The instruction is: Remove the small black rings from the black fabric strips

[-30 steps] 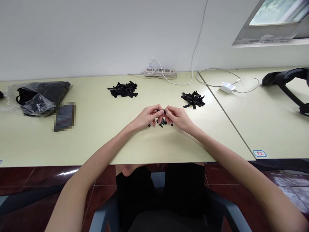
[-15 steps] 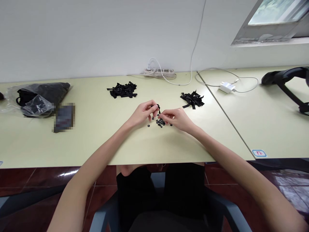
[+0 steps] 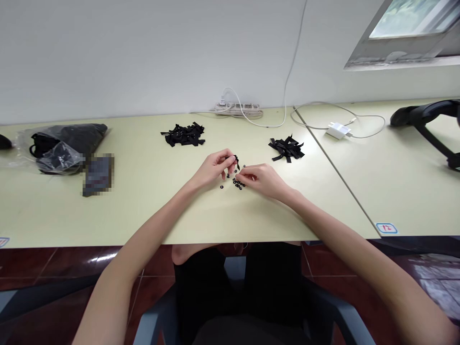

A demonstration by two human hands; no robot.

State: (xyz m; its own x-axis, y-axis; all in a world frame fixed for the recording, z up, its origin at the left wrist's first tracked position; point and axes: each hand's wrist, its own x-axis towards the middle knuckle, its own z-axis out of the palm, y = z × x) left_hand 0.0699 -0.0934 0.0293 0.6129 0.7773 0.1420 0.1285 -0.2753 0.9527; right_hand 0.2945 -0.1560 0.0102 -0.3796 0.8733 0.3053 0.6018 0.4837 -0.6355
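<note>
My left hand (image 3: 217, 166) is closed, with thumb and fingers pinching a short strip of black ribbon (image 3: 237, 164) that hangs from the fingertips. Small dark button-like pieces (image 3: 237, 185) lie in a loose cluster on the table just below it, and a stray one (image 3: 222, 187) sits off to the left. My right hand (image 3: 259, 178) rests beside the cluster with its fingertips pinched together at the pile's upper edge. Whatever is between those fingertips is too small to make out.
Two heaps of cut black ribbon strips, a left heap (image 3: 184, 134) and a right heap (image 3: 286, 147), lie beyond my hands. A power strip (image 3: 237, 109), a white charger (image 3: 338, 130), a plastic bag with dark contents (image 3: 61, 148) and a blurred dark packet (image 3: 97, 175) are farther out.
My right fingertips have dropped slightly, toward the small pieces. Fewer pieces show beside that hand. My left hand keeps its hold on the ribbon strip, almost unmoved.
</note>
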